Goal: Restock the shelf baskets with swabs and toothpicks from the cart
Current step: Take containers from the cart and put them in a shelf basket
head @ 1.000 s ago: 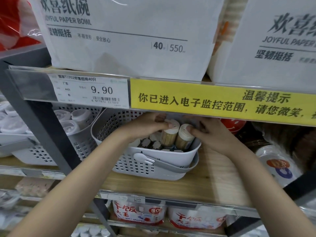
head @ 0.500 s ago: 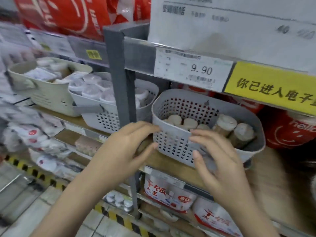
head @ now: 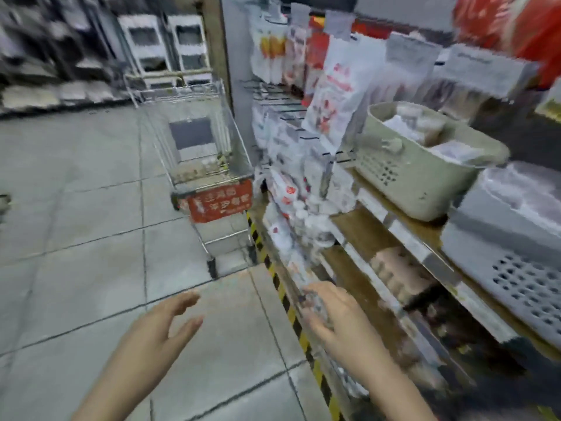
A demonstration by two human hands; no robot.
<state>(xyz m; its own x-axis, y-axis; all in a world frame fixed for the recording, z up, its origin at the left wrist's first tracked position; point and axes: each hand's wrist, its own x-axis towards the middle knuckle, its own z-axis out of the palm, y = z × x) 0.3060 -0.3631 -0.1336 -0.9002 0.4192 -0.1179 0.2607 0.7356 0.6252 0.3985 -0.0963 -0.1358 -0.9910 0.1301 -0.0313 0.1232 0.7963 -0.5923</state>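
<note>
Nearest the camera both hands are seen low in the frame w/ nothing held: the left hand (head: 170, 322) is stretched out over the floor tiles (head: 76, 238), fingers straight and loosely spread, palm turned inward; the right hand (head: 331, 317) is held just beside the striped edge of the bottom shelf (head: 285, 299), fingers relaxed and a little bent, released, though blur makes it hard to tell whether the packets there are touched; the step in hand is judged to be the trip to the cart for more stock, no swabs or toothpicks being carried; the next move is judged to call for a reach fwd and left into the cart, a grasp on the right packs, then a carry to the matching basket; further off, approx. mid-frame, the cart (head: 200, 153) is parked on the aisle against the shelf end, a red sign (head: 220, 202) on its handle; its contents are too blurred to be made out, so the swabs and toothpicks there cannot be confirmed; to the right, on the wooden shelf board (head: 364, 226), a beige basket (head: 419, 174) is seen filled w/ pale tubs, and a grey basket (head: 513, 256) is set just beside it, nearer the frame edge; hanging packets (head: 334, 95) are seen beyond, and other racks at the far end, all smeared
</note>
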